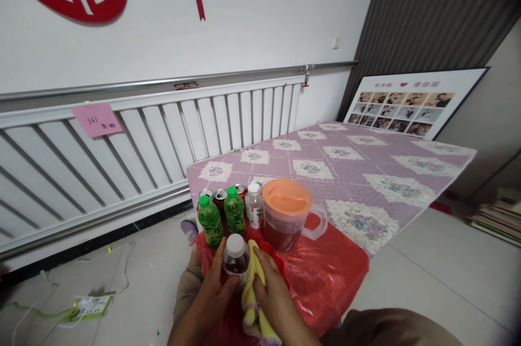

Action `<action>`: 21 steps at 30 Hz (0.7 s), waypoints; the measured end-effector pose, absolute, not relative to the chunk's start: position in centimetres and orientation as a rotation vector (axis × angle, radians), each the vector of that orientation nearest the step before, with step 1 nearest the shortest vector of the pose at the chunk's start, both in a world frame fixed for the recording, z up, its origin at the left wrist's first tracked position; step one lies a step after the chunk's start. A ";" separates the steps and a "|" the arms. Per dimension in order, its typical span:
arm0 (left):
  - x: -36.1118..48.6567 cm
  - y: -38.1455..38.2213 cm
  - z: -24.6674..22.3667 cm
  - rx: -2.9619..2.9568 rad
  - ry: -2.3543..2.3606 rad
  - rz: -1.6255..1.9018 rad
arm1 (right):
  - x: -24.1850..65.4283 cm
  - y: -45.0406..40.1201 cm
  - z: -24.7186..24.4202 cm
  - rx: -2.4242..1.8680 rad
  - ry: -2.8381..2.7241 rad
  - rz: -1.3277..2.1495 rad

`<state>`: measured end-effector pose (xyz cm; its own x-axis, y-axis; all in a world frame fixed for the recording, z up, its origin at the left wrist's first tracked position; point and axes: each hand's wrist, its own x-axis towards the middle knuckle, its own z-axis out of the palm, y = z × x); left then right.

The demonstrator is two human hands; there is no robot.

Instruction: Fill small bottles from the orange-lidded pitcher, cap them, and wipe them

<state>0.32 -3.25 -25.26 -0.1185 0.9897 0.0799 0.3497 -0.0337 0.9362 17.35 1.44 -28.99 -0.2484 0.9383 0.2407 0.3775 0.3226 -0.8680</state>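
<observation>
My left hand [215, 292] is wrapped round a clear bottle [236, 259] with a white cap and dark liquid inside. Bunched in my right hand [272, 286] is a yellow cloth [253, 275], pressed against the bottle's right side. Just beyond stand two green bottles with green caps, one nearer [210, 222] and one farther [235, 213]. A white-capped bottle [254, 206] with a pale label stands beside a clear pitcher [285, 229] with an orange lid. Several drink cans [221, 195] are partly hidden behind the bottles. Red plastic sheeting [325, 275] lies under these things.
A purple flowered tablecloth [345, 167] covers the table, which reaches back to a photo board [402, 102]. The white radiator [163, 134] runs along the wall, with glasses [186, 85] above it and a pink note [96, 120]. A power strip [93, 305] and cables lie on the floor at left.
</observation>
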 end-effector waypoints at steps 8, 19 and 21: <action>1.6 -3.0 -24.6 1.268 1.607 1.288 | 17.8 0.6 -26.3 -1.124 -1.708 0.781; 2.6 -2.4 -25.7 1.253 1.701 1.457 | 17.3 0.9 -26.2 -1.112 -1.822 0.686; 2.5 -2.6 -25.1 1.255 1.692 1.414 | 17.3 1.4 -27.5 -1.158 -1.838 0.756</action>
